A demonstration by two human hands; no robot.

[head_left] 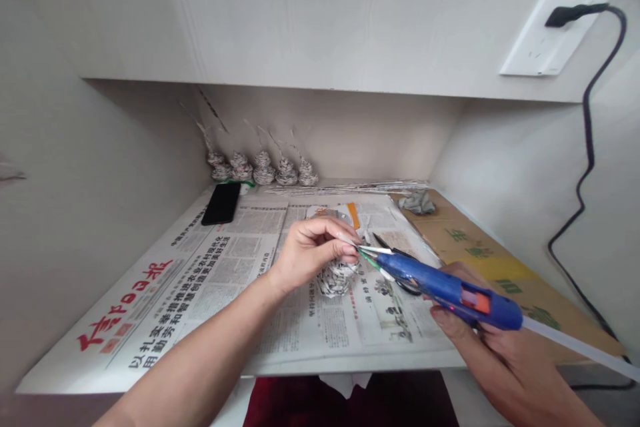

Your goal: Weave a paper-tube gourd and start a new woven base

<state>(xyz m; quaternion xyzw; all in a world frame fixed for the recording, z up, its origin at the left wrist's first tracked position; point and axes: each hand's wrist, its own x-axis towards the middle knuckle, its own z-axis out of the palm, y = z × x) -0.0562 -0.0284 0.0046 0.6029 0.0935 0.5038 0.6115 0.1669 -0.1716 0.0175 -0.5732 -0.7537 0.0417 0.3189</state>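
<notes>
My right hand (480, 320) is wrapped round a blue glue gun (430, 277), with a long translucent glue stick (575, 340) coming out of its back end. The gun's front points left, towards the fingertips of my left hand (320, 250). Those fingers are pinched on a thin white paper strip (373, 250), close to the gun's tip. A green and white narrow piece (376, 265) shows just below the strip; what it belongs to is unclear. Under my left hand is a coiled newspaper piece (336, 280), partly hidden by the fingers.
Several gourd-shaped coiled paper pieces (264, 170) stand along the back. A black phone (221, 203) lies at left on newspaper (200, 293). Thin paper rolls (350, 188) lie at the back; a crumpled grey cloth (417, 202) rests on cardboard (480, 253). A black cord (590, 133) hangs from the socket.
</notes>
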